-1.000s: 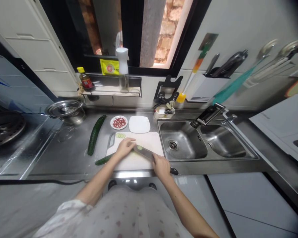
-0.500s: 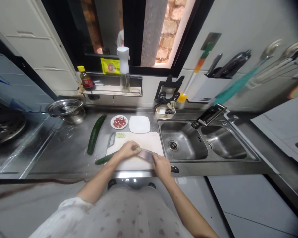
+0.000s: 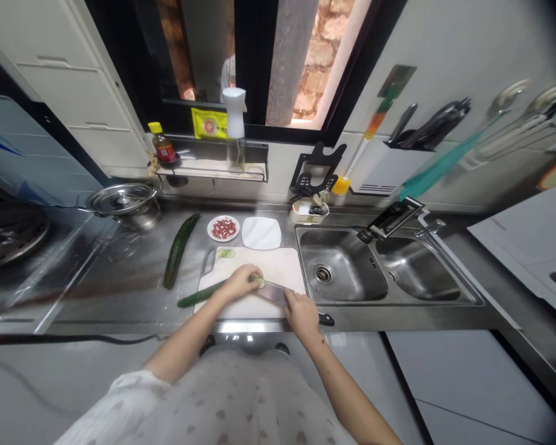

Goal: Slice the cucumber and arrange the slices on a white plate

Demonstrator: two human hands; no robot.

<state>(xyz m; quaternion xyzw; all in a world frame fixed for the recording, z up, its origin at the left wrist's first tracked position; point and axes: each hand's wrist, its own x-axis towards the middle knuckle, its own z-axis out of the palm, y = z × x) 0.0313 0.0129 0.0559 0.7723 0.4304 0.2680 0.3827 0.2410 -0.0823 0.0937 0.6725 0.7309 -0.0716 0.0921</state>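
Observation:
My left hand (image 3: pixel 243 282) is closed over the front part of a cucumber (image 3: pixel 197 296), whose uncut length runs out to the left under the wrist. At its fingertips shows a pale round cut cucumber face (image 3: pixel 260 283); whether it is a loose slice I cannot tell. My right hand (image 3: pixel 303 311) grips a kitchen knife (image 3: pixel 274 293) near the heel of its broad blade, which lies against the cut end. A black handle end sticks out beyond that hand. Beneath is a white cutting board (image 3: pixel 282 262), with several cucumber slices (image 3: pixel 227 253) at its upper left corner.
A whole cucumber (image 3: pixel 180 252) lies left of the board. Behind the board are a plate of chopped reddish pieces (image 3: pixel 223 229) and a white square plate (image 3: pixel 261 233). A double sink (image 3: pixel 347 266) with a faucet (image 3: pixel 389 219) is at right, a lidded pot (image 3: pixel 126 207) at left.
The pale round cut face at my left fingertips shows more plainly than before. Both hands stay in nearly the same place, and the view has shifted slightly.

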